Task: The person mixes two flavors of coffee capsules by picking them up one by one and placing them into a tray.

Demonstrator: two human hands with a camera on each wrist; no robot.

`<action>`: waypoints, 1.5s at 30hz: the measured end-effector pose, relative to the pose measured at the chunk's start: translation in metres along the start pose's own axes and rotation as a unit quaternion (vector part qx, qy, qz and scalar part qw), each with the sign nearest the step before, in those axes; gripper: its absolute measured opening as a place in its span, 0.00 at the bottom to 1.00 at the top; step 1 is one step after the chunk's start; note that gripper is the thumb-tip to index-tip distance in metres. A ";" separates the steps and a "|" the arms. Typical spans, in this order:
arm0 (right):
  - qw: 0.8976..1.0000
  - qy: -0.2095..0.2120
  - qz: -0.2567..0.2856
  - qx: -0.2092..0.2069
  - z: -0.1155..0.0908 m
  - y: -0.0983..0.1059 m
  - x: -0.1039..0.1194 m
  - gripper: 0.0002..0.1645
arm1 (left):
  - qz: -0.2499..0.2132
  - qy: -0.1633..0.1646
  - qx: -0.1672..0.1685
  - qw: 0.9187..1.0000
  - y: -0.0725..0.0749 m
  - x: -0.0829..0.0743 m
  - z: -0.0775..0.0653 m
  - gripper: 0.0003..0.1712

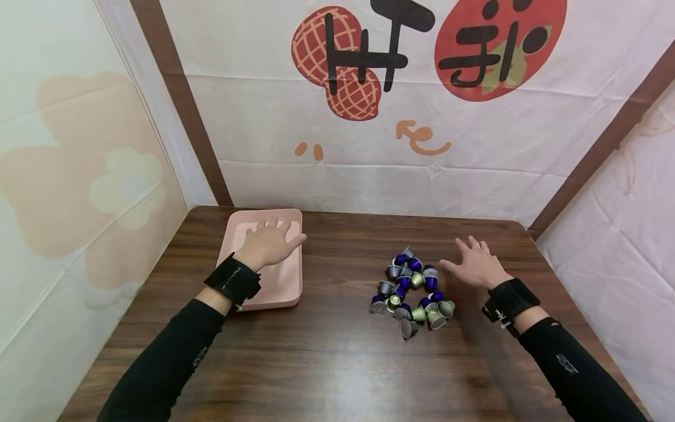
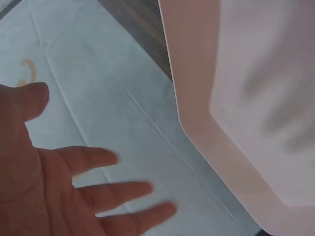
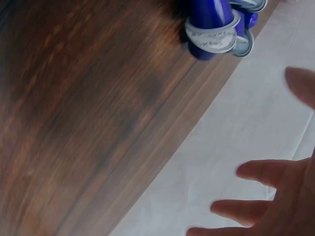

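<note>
My left hand (image 1: 268, 243) hovers over the pink tray (image 1: 279, 287), its fingers spread and holding nothing. In the left wrist view the hand (image 2: 54, 182) shows its palm beside the tray's edge (image 2: 194, 64), and a shadow of fingers falls on the tray floor. To the right of a loose pile of small coffee capsules (image 1: 416, 280), my right hand (image 1: 477, 265) is held with fingers apart and nothing in them. The capsules are blue, grey and pale green. In the right wrist view a few blue capsules (image 3: 211, 19) appear at the top, apart from the fingers (image 3: 261, 174).
The brown wooden table (image 1: 337, 363) carries the tray at its far left and the capsules right of centre. A white printed cloth (image 1: 369, 187) hangs behind the far edge, with more cloth on the left (image 1: 79, 205) and right sides.
</note>
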State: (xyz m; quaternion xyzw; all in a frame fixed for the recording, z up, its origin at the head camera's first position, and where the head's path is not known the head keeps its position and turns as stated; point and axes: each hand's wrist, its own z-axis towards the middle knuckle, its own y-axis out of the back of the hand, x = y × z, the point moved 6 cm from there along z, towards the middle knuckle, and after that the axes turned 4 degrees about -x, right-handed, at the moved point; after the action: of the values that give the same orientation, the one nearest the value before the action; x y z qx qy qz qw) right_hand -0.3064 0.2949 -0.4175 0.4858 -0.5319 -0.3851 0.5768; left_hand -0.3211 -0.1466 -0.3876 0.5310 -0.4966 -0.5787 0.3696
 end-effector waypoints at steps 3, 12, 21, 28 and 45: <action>1.000 0.013 0.004 -0.003 -0.001 -0.001 0.002 0.45 | -0.002 -0.008 -0.005 1.000 0.004 0.013 -0.004 0.41; 0.999 0.032 0.008 0.003 -0.007 -0.008 0.004 0.34 | 0.024 0.029 -0.024 0.999 0.002 0.072 -0.025 0.34; 0.998 0.048 0.026 0.012 -0.015 -0.015 0.006 0.28 | -0.008 0.097 0.035 0.995 -0.018 0.122 -0.044 0.41; 0.998 0.051 0.045 0.010 -0.020 -0.019 0.011 0.22 | -0.058 0.090 0.090 0.990 -0.032 0.143 -0.048 0.37; 0.996 0.066 0.063 -0.002 -0.033 -0.027 0.020 0.22 | -0.153 0.030 0.073 0.985 -0.051 0.146 -0.039 0.25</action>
State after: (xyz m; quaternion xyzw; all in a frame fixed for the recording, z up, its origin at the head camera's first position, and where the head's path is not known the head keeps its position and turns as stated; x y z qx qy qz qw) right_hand -0.2689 0.2746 -0.4376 0.4747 -0.5218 -0.3161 0.6344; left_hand -0.3015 -0.2809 -0.4710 0.6435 -0.4394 -0.5742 0.2514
